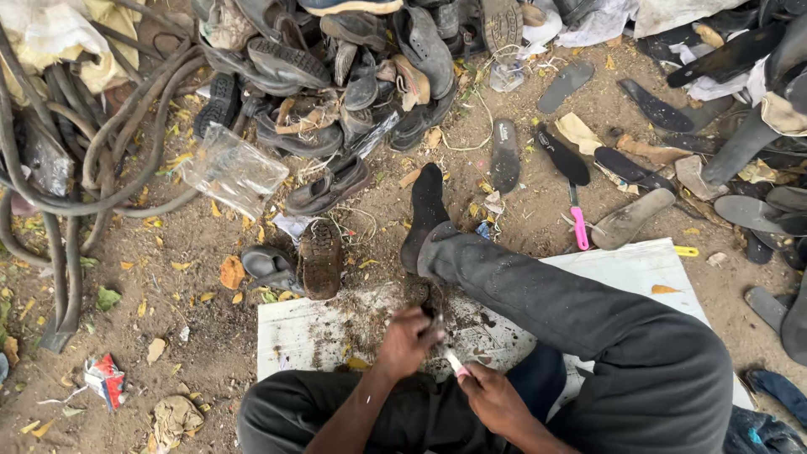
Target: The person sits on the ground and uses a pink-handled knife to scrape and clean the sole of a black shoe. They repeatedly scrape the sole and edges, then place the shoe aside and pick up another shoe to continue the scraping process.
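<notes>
Left hand [407, 339] fingers clamp a small dark piece [437, 321] over the white board [303, 332]; right hand [492, 397] grips a pink-handled blade [456, 364] just right, pointing far-left toward it.

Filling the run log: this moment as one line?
left hand: grips dark piece | right hand: holds pink-handled tool | white board under them

To my left on the dirt lie 1 crumpled red-and-white wrapper [105, 378] and 1 clear plastic bag [233, 171] near the shoe pile.
</notes>
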